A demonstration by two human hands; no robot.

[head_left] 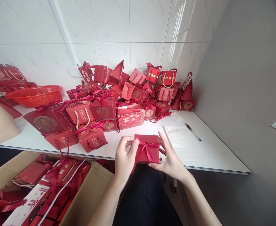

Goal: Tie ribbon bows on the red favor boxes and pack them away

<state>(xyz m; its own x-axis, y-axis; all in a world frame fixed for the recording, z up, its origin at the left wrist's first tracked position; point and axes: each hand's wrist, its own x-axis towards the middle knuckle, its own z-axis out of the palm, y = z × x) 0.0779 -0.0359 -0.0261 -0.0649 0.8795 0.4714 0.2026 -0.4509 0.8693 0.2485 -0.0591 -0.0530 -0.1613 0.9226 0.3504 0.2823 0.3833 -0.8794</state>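
Observation:
A small red gift box (155, 153) is between my two hands over the table's front edge, with a crimson ribbon bow (146, 146) tied across its front. My left hand (125, 158) is closed at the box's left side, thumb and fingers pinching the ribbon by the bow's left loop. Around the right side of the box curves my right hand (172, 160), its fingers at the upper edge and the thumb near the lower edge. The underside of the box is hidden from view.
Red gift boxes (102, 111) are piled against the tiled wall. A notebook (186, 142) and pen (193, 131) lie at right. An orange-red basket (37, 95) stands at left near another person's arm (0, 116). Below is a cardboard carton (93, 185) of red packaging; a grey partition (241, 94) borders the right.

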